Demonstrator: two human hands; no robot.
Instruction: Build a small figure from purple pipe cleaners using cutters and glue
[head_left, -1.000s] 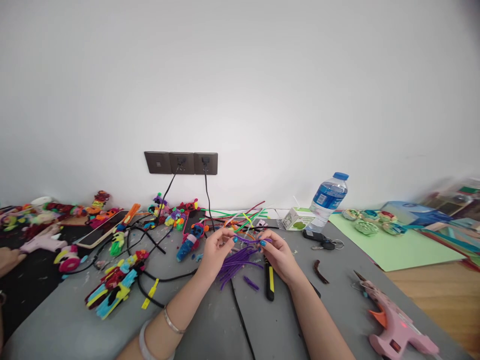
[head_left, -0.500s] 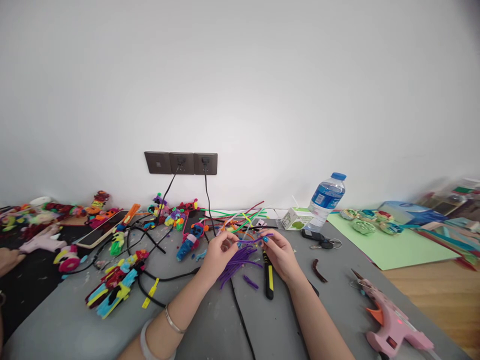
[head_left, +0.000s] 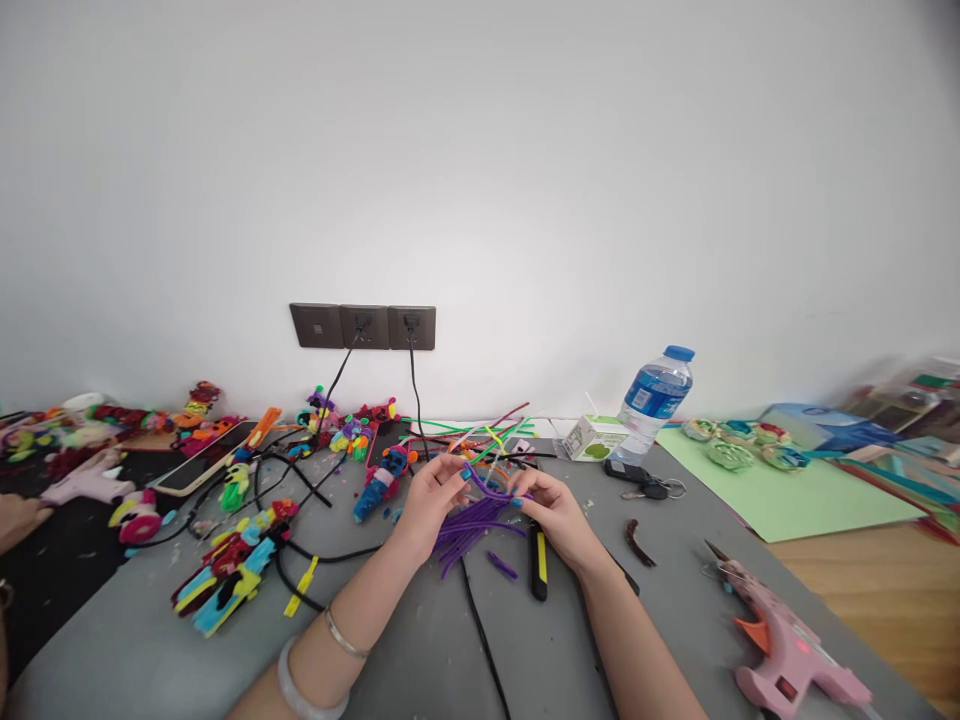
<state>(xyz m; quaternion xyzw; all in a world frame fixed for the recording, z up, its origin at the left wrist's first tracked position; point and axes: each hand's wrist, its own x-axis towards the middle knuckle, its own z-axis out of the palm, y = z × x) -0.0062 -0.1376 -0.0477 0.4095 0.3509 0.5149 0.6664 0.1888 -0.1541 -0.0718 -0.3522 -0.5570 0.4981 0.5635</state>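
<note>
My left hand (head_left: 433,498) and my right hand (head_left: 549,512) meet over the grey table (head_left: 420,660), each pinching one end of a single purple pipe cleaner (head_left: 491,490), which bows between the fingertips. Under the hands lies a loose bunch of purple pipe cleaners (head_left: 472,528). A short purple offcut (head_left: 502,566) rests just in front. A black and yellow utility knife (head_left: 538,562) lies beside my right wrist.
A pink glue gun (head_left: 787,645) lies at the right front. Black cables (head_left: 300,500) run from wall sockets (head_left: 362,326) across the table. A water bottle (head_left: 655,401), keys (head_left: 645,482), green paper sheet (head_left: 795,492), phone (head_left: 196,468) and several pipe-cleaner figures (head_left: 225,575) surround the work area. Another person's hand (head_left: 16,520) is at far left.
My two hands have come closer together, and the purple pipe cleaner between them has gone from nearly straight to bent.
</note>
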